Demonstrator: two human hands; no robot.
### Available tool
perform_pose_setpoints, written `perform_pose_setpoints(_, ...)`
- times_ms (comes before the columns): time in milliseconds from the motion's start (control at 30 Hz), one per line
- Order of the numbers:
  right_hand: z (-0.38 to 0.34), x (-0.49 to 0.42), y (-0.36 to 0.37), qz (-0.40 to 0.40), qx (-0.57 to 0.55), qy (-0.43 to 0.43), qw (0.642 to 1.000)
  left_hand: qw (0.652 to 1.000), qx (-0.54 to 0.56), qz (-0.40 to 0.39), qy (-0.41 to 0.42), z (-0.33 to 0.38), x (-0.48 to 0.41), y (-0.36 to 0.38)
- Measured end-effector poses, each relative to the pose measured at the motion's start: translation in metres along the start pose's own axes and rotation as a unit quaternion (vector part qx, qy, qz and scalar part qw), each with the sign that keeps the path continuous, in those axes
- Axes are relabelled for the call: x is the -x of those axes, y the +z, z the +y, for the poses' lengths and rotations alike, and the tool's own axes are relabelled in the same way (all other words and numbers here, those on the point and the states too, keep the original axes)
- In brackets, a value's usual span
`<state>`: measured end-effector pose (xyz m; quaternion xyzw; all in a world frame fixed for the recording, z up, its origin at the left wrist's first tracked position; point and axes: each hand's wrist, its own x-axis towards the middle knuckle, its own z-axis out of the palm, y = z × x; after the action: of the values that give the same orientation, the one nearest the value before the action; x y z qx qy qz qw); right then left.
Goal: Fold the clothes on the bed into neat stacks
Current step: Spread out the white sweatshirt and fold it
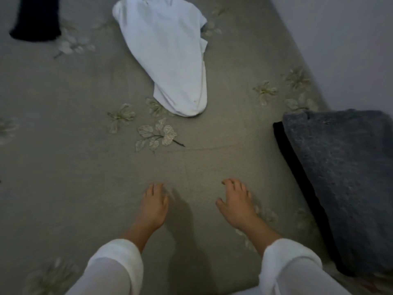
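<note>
- A dark navy cloth item (36, 20) lies at the far left corner of the grey-green leaf-patterned bed cover (63, 145), well apart from both hands.
- The left hand (154, 206) hovers low over bare cover, fingers loosely spread, holding nothing.
- The crumpled white cotton garment (170, 56) lies straight ahead of the hands, its long axis running away from the person and tilted left; its near rounded end points between the two hands, about equally near each.
- The right hand (236, 204) is likewise empty, fingers relaxed and slightly curled.
- A folded grey fleecy blanket with a black edge (344, 179) sits at the right.
</note>
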<state>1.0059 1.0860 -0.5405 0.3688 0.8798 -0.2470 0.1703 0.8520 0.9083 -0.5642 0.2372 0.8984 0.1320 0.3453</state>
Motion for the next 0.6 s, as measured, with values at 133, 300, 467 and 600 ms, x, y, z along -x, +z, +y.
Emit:
perform_pose_setpoints(133,-0.03,-0.048,0.009,-0.017,0.056,-0.045,0.997,0.999,-0.033,0.022,-0.02,-0.032,-0.045,-0.019)
perform_pose_setpoints(300,-0.052,-0.142,0.012,0.0,0.111,-0.089,0.99,0.994,-0.054,0.089,-0.015,-0.062,-0.125,-0.016)
perform_pose_setpoints(467,-0.068,-0.234,0.004,0.046,0.136,-0.107,0.984,0.985,-0.065,0.156,0.022,-0.089,-0.158,-0.001)
perform_pose_setpoints(600,-0.086,-0.298,-0.009,0.126,0.153,-0.135,0.971,0.973,-0.063,0.22,0.039,-0.096,-0.16,0.01)
